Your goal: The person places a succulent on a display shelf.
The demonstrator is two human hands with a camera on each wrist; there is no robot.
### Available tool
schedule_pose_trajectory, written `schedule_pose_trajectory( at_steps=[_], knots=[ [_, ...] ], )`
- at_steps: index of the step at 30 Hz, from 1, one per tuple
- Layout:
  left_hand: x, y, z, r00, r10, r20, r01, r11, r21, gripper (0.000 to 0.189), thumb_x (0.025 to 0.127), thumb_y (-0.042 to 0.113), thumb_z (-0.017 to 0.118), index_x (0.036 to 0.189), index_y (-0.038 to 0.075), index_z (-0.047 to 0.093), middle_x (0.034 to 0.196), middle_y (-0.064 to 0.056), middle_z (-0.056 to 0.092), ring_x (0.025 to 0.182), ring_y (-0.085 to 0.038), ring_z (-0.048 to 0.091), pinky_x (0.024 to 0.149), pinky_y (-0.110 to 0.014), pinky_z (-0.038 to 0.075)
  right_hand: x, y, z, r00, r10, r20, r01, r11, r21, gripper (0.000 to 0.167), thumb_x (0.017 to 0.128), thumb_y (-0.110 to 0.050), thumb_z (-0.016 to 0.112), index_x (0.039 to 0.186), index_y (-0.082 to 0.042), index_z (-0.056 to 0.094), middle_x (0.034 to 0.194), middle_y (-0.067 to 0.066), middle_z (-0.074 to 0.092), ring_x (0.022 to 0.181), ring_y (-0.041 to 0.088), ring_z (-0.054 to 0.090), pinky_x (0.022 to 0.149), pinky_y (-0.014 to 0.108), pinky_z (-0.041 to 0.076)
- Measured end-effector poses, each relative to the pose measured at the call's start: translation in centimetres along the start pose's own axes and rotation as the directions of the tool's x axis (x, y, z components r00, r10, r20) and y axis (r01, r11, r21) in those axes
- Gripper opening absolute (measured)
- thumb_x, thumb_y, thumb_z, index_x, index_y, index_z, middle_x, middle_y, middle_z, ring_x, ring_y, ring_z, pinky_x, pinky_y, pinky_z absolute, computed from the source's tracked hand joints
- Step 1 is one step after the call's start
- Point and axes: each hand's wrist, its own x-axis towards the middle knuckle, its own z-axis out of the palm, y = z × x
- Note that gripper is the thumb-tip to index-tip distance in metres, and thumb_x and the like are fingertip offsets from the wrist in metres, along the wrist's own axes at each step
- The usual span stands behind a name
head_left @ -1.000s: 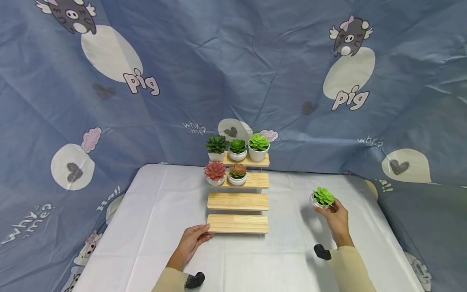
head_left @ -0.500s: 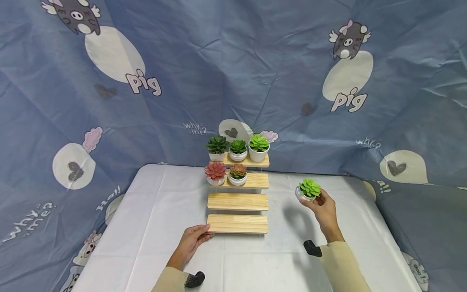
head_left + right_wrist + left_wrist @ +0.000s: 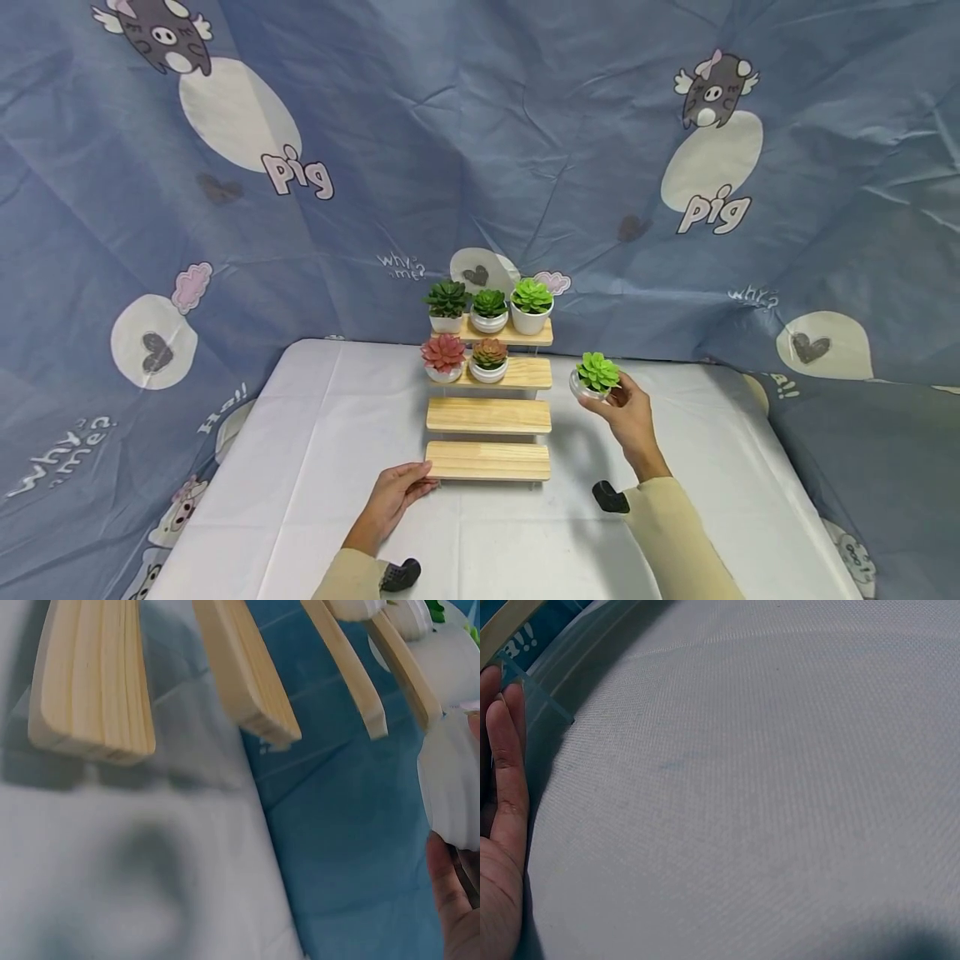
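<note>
My right hand (image 3: 632,421) holds a small potted succulent (image 3: 597,372) with bright green leaves, raised over the cloth to the right of a tiered wooden plant stand (image 3: 487,461). In the right wrist view, fingers (image 3: 444,881) grip its white pot (image 3: 454,784). At the stand's lowest board, my left hand (image 3: 396,496) pinches the left front corner, thumb on top and fingers below. A dark green succulent (image 3: 447,297), a smaller green one (image 3: 489,307) and a bright green one (image 3: 532,302) fill the top board. A red succulent (image 3: 443,356) and a brownish one (image 3: 489,357) occupy the second.
White cloth (image 3: 360,408) covers the table. Blue printed fabric (image 3: 480,167) hangs behind and along both sides. The stand's third board (image 3: 489,415) is bare, and the second has bare wood (image 3: 531,372) at its right end.
My right hand has carried the bright green succulent leftward and slightly away from me, closer to the stand. The left hand stays at the corner of the lowest board.
</note>
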Motion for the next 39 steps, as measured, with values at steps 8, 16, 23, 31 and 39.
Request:
schedule_pose_trajectory(
  at_steps=[8, 16, 23, 31, 39],
  knots=[
    [0.0, -0.1, 0.1, 1.000, 0.001, -0.026, -0.001, 1.000, 0.014, 0.019, 0.091, 0.014, 0.068, 0.098, -0.003, 0.069, 0.082, -0.006, 0.070, 0.079, -0.015, 0.068, 0.073, -0.022, 0.057, 0.5, -0.9, 1.9, 0.998, -0.049, 0.038, 0.050, 0.999, -0.014, 0.073, 0.077, 0.001, 0.077, 0.142, -0.004, 0.044, 0.137, 0.016, 0.049, 0.122, 0.029, 0.050, 0.105, 0.040, 0.042],
    [0.0, -0.2, 0.0, 1.000, 0.007, -0.006, -0.007, 1.000, 0.013, 0.025, 0.090, 0.016, 0.070, 0.102, -0.006, 0.067, 0.083, -0.006, 0.070, 0.079, -0.015, 0.068, 0.073, -0.022, 0.057, 1.1, -1.8, 3.4, 0.995, -0.069, 0.077, 0.071, 0.997, -0.017, 0.073, 0.076, 0.002, 0.079, 0.140, -0.001, 0.043, 0.136, 0.018, 0.048, 0.122, 0.031, 0.049, 0.107, 0.040, 0.041],
    [0.0, -0.1, -0.1, 1.000, 0.012, 0.010, -0.013, 1.000, 0.007, 0.026, 0.090, 0.015, 0.069, 0.104, -0.007, 0.067, 0.084, -0.006, 0.070, 0.081, -0.015, 0.068, 0.075, -0.021, 0.057, 1.4, -2.5, 4.8, 0.993, -0.079, 0.089, 0.084, 0.995, -0.045, 0.072, 0.076, -0.001, 0.080, 0.139, -0.001, 0.044, 0.134, 0.018, 0.050, 0.122, 0.033, 0.050, 0.107, 0.041, 0.040],
    [0.0, -0.2, 0.0, 1.000, 0.004, -0.015, -0.004, 1.000, -0.002, 0.021, 0.091, 0.013, 0.067, 0.101, -0.005, 0.068, 0.082, -0.007, 0.070, 0.079, -0.015, 0.068, 0.074, -0.022, 0.057, 2.1, -2.4, 5.7, 0.990, -0.105, 0.094, 0.111, 0.992, -0.064, 0.069, 0.076, -0.004, 0.081, 0.136, 0.000, 0.048, 0.129, 0.019, 0.056, 0.117, 0.033, 0.053, 0.104, 0.044, 0.042],
    [0.0, -0.1, -0.1, 1.000, 0.004, -0.018, -0.004, 1.000, 0.014, 0.021, 0.092, 0.014, 0.067, 0.100, -0.005, 0.068, 0.082, -0.007, 0.070, 0.079, -0.015, 0.067, 0.074, -0.022, 0.057, 2.2, -2.2, 6.4, 0.986, -0.115, 0.119, 0.126, 0.988, -0.090, 0.073, 0.075, -0.008, 0.083, 0.138, -0.001, 0.046, 0.131, 0.019, 0.054, 0.120, 0.034, 0.052, 0.104, 0.042, 0.043]
  ],
)
